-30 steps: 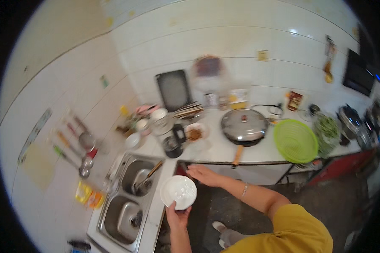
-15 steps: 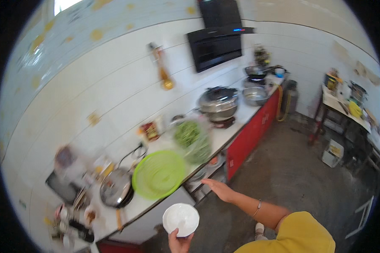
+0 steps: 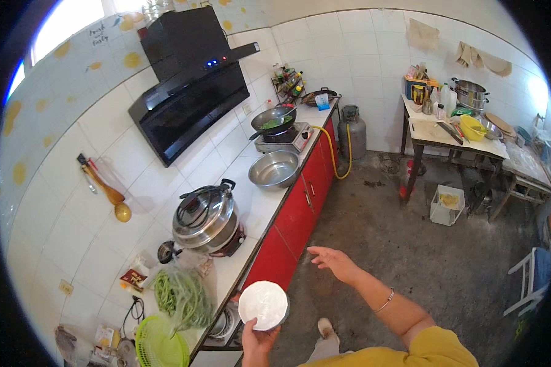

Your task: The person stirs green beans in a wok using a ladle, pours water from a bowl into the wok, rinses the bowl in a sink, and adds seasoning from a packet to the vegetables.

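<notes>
My left hand (image 3: 258,340) grips a white bowl (image 3: 263,304) by its near rim, thumb over the edge. Whether the white inside is bare bowl or some pale contents, I cannot tell. My right hand (image 3: 335,264) is stretched out in the air over the floor, right of the bowl, fingers apart and holding nothing. To the left of the bowl, on the counter, lies a clear plastic bag of green beans (image 3: 180,296). A lime-green basket (image 3: 161,342) sits just below the bag, partly cut off by the picture's edge.
Along the counter stand a lidded steel pot (image 3: 207,220), a steel basin (image 3: 274,169) and a wok with greens (image 3: 273,121) on a gas stove. A gas cylinder (image 3: 353,131) with a yellow hose stands beyond. At right are a wooden table (image 3: 431,129) and a white bin (image 3: 447,207).
The view has swung right and forward along the counter, showing the stove and table more fully. The bowl stays in my left hand; my right hand remains outstretched, its fingers now more spread.
</notes>
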### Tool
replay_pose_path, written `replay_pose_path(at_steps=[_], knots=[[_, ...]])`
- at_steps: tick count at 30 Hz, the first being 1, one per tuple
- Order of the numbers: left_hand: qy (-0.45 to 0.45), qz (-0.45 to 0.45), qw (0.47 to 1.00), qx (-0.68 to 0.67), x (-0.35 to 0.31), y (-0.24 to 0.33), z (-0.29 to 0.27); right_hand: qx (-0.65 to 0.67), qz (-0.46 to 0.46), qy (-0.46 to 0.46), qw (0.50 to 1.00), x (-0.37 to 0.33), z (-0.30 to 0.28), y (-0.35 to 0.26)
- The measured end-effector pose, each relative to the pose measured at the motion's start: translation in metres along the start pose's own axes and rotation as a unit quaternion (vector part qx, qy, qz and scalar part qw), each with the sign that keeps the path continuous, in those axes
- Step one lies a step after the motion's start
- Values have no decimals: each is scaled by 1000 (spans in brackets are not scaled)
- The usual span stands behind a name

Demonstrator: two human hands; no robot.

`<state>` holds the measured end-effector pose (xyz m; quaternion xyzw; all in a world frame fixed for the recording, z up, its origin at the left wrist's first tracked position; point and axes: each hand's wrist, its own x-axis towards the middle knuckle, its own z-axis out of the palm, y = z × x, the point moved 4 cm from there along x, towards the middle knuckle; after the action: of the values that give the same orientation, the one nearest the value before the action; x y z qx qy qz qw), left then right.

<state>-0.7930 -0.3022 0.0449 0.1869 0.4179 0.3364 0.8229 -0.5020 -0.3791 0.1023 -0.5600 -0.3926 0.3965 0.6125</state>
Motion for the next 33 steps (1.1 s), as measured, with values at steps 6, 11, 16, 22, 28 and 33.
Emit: replay_pose_path(at_steps=[6, 11, 16, 22, 28, 33], knots=[[-61, -8, 997, 46, 135, 2, 105, -41, 0, 26, 999, 107, -103, 9], [-189, -4, 982, -16, 238, 6, 203, -115, 54, 31, 991, 203, -190, -27], [-134, 19, 990, 33, 306, 54, 302, -145, 6, 8, 989, 304, -249, -63], [-86, 39, 995, 42, 404, 59, 391, -130, 7, 18, 991, 424, -338, -49], [-41, 100, 994, -24, 486, 26, 448, -162, -79, 6, 984, 586, -458, -52], [78, 146, 982, -89, 508, 12, 509, -301, -110, -49, 946, 725, -518, -80]])
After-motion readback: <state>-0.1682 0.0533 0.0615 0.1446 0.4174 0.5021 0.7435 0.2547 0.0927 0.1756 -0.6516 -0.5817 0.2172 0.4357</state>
